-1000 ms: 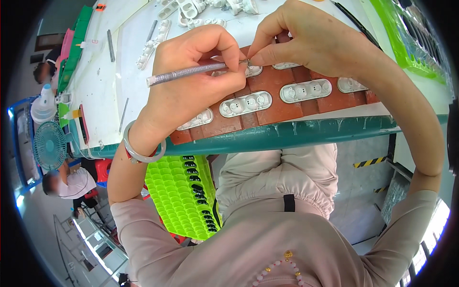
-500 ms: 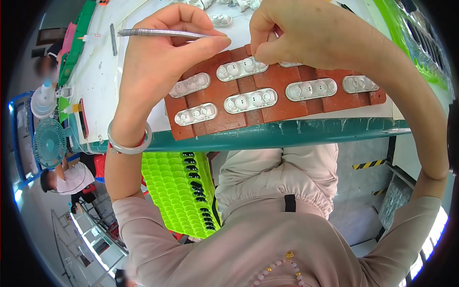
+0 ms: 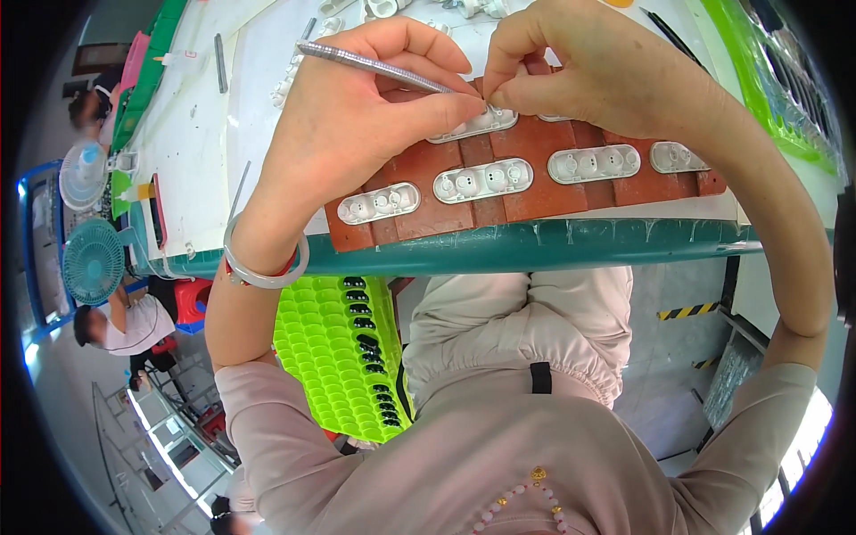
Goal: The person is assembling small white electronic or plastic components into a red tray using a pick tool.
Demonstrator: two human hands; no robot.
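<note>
My left hand (image 3: 343,116) grips a slim, ribbed metal tool (image 3: 370,66) that lies across the hand, its tip near the fingertips. Close beside it, my right hand (image 3: 615,76) has thumb and finger pinched together; whatever lies between them is hidden. Both sets of fingertips meet over a white oval part (image 3: 481,122) in the upper row of a reddish-brown block (image 3: 392,230). In the lower row sit more white oval parts with round cups inside: one in the middle (image 3: 482,181), another to its right (image 3: 594,164), one at the left (image 3: 379,204).
White pieces (image 3: 388,7) lie at the table's far side. A metal rod (image 3: 221,62) is at the left, a black pen (image 3: 673,37) at the far right. Below the teal table edge (image 3: 535,242) stands a lime-green tray (image 3: 312,339) with black pieces. People and fans are at the left.
My left hand has moved right, toward the right hand, and its tool now slants down to the right. The brown block has shifted slightly right.
</note>
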